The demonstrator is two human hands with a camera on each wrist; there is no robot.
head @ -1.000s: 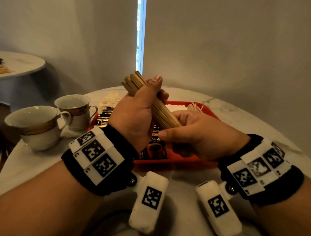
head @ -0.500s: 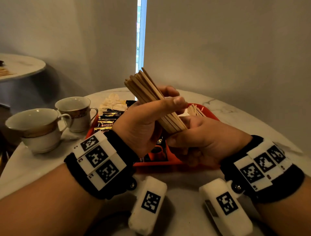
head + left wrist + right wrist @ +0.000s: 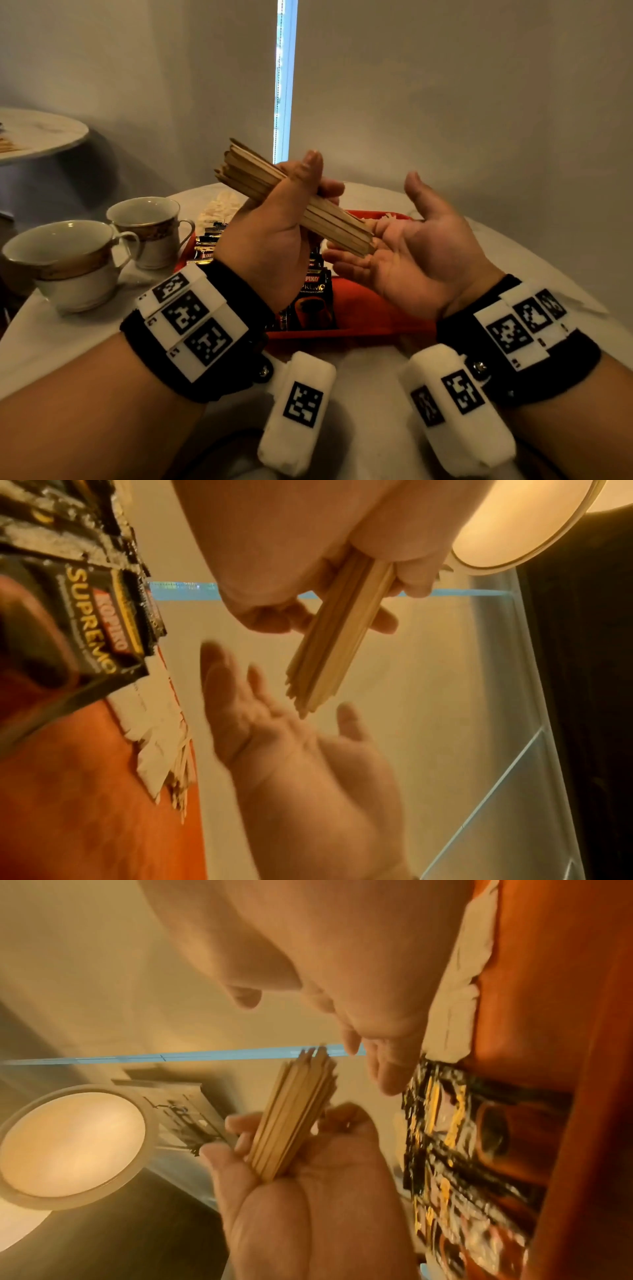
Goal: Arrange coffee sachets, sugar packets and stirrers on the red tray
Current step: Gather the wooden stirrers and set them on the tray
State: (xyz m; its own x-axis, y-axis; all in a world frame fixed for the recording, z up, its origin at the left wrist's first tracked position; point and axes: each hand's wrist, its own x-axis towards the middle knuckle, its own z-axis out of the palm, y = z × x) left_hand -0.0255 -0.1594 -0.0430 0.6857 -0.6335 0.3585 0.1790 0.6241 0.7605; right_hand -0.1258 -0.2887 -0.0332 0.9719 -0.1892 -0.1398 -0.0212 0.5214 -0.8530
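While the left hand point(image 3: 274, 236) is gripping a bundle of wooden stirrers point(image 3: 294, 202) at the centre of the head view, thumb raised and fingers curled round the sticks, the bundle is slanting from upper left down to lower right; its lower end is meeting the palm of the right hand point(image 3: 418, 253), which is lying spread and palm-up right of centre, fingers relaxed and holding nothing. Below both hands the red tray point(image 3: 370, 308) is sitting on the white table point(image 3: 51, 342); black Kopiko Supremo coffee sachets point(image 3: 311, 298) are lying on its left half, partly hidden by the left wrist. In the left wrist view, white sugar packets point(image 3: 161, 731) are lying beside the sachets on the tray, with a few loose stirrers point(image 3: 183, 783) at their edge. At the left of the head view two gold-banded teacups point(image 3: 68, 260) are standing on the table beside the tray; a second round table point(image 3: 41, 133) is showing at upper left.
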